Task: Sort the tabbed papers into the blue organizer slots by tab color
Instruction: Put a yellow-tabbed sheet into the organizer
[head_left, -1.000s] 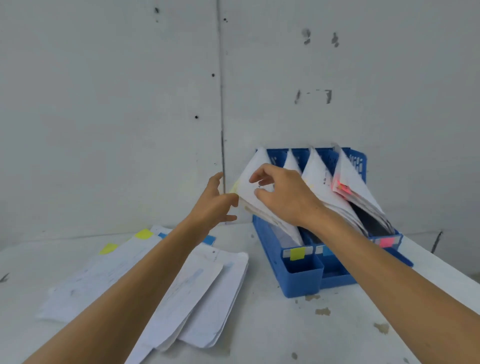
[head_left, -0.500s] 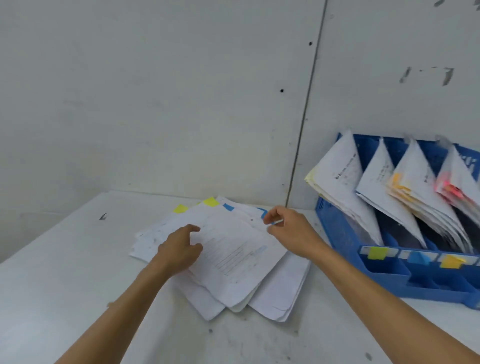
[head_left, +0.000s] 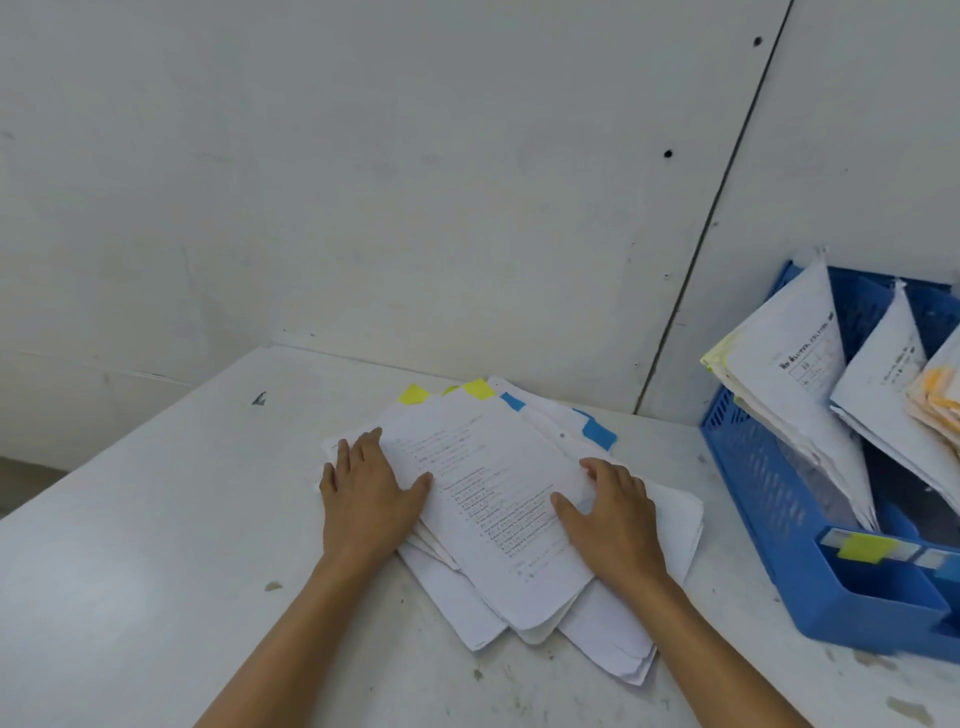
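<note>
Though clipped by the frame's right edge, plainly a blue organizer (head_left: 753, 467), sheets leaning in its slots; orange tabs (head_left: 941, 389) only partly in view. Left of organizer, on white table (head_left: 130, 571): loose stack of tabbed papers (head_left: 493, 499), yellow tabs (head_left: 413, 394) and blue tabs (head_left: 597, 434) at far edge. Left hand (head_left: 363, 499) flat, released, pressing stack. Right hand (head_left: 613, 519) relaxed on top sheet, grasping nothing. Print unreadable; lower sheets' tabs hidden.

Both bare forearms reached forward, side by side. The left hand (head_left: 363, 499) lay flat, palm down, fingers straight, thumb splayed inward. The right hand (head_left: 615, 519) rested palm down too, fingertips slightly bent.
</note>
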